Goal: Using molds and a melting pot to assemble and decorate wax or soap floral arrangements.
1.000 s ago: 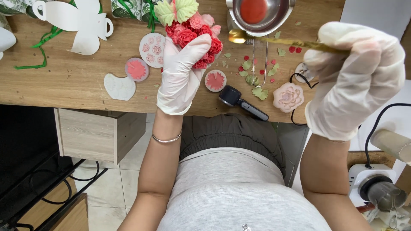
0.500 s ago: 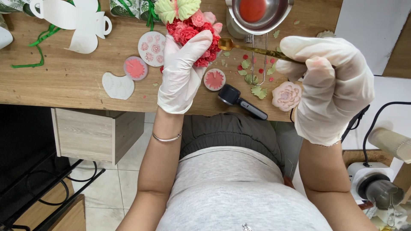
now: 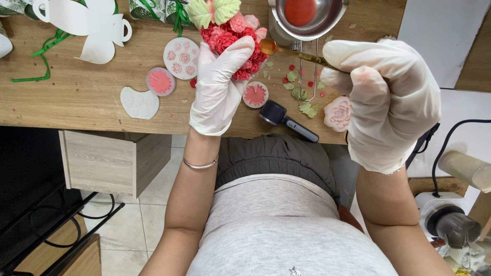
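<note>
My left hand [image 3: 220,87] is gloved, fingers wrapped shut around a bouquet [image 3: 232,33] of red and pink moulded roses with pale green leaves on top, held over the far middle of the table [image 3: 61,92]. My right hand [image 3: 383,97], also gloved, has its fingers clamped on a spoon [image 3: 296,52] whose bowl, carrying an amber drop, sits just beside the roses on their right.

As I judge it, the drop could fall onto the table or my left glove if the spoon tilts before it meets the flowers. Squeezing harder could crush petals.

The table is light wood, littered with small leaves [image 3: 307,107] and red bits. A steel pot [image 3: 307,15] of red liquid stands far, a loose pink rose [image 3: 337,113] near right, round moulds [image 3: 181,57] to the left. Below are pale floor tiles and a wooden drawer unit [image 3: 107,158].
</note>
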